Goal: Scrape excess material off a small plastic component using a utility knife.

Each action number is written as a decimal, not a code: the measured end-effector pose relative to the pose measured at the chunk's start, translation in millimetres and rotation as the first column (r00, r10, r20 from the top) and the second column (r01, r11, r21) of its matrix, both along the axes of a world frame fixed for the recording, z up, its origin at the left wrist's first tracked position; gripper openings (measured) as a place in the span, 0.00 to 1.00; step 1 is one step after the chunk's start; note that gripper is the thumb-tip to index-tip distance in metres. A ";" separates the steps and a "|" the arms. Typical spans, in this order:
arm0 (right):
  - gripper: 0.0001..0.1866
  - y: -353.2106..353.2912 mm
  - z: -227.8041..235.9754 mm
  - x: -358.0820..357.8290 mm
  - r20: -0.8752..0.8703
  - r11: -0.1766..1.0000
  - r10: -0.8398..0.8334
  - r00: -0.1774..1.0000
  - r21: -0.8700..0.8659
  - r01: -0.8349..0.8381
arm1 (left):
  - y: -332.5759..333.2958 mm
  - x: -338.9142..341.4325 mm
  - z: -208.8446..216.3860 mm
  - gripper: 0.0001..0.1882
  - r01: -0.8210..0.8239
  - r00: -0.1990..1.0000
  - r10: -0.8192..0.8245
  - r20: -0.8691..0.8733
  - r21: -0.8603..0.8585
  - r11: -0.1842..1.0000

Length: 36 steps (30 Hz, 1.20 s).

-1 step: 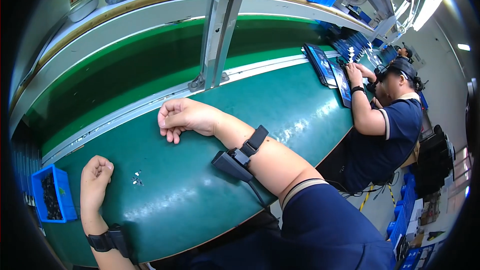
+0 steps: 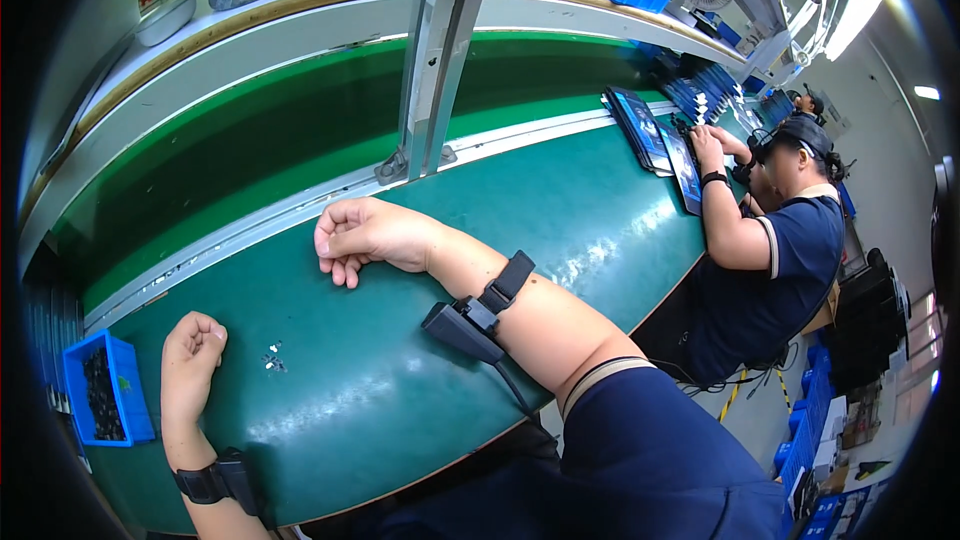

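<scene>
My left hand (image 2: 192, 365) rests on the green table in a loose fist, thumb against the curled fingers; no object shows in it. Right of it lies a small cluster of tiny dark and whitish pieces (image 2: 273, 357). Farther back, my right hand (image 2: 375, 238) is turned partly palm up with its fingers curled in and its thumb bent over them; nothing shows between them. Each forearm wears a black strap with a dark box, the right one (image 2: 465, 328) with a cable running from it.
A blue bin (image 2: 133, 392) of small black parts stands left of my left hand. A metal post (image 2: 440, 80) rises from the table's back rail, under a shelf. To the right, a co-worker (image 2: 770, 230) handles dark flat panels (image 2: 640, 130) on the table.
</scene>
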State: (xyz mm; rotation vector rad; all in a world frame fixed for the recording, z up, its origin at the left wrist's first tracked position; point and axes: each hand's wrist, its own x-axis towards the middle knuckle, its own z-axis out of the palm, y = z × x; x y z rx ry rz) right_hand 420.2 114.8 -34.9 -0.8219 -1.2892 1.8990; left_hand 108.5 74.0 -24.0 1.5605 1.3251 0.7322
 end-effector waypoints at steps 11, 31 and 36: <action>0.05 -3.7 2.3 -0.8 0.041 0.998 0.021 0.999 0.052 -0.023 | -1.4 0.0 -2.2 0.04 -0.033 0.999 0.032 0.024 0.011 0.999; 0.02 -3.6 4.5 -0.3 0.083 1.000 0.003 0.997 0.015 -0.005 | -3.6 4.1 2.0 0.06 -0.054 0.999 0.054 -0.001 -0.021 0.998; 0.03 -2.3 6.6 -0.4 0.097 0.999 -0.007 0.995 0.041 0.003 | -1.1 3.6 1.5 0.06 -0.062 0.998 0.062 0.002 0.001 0.998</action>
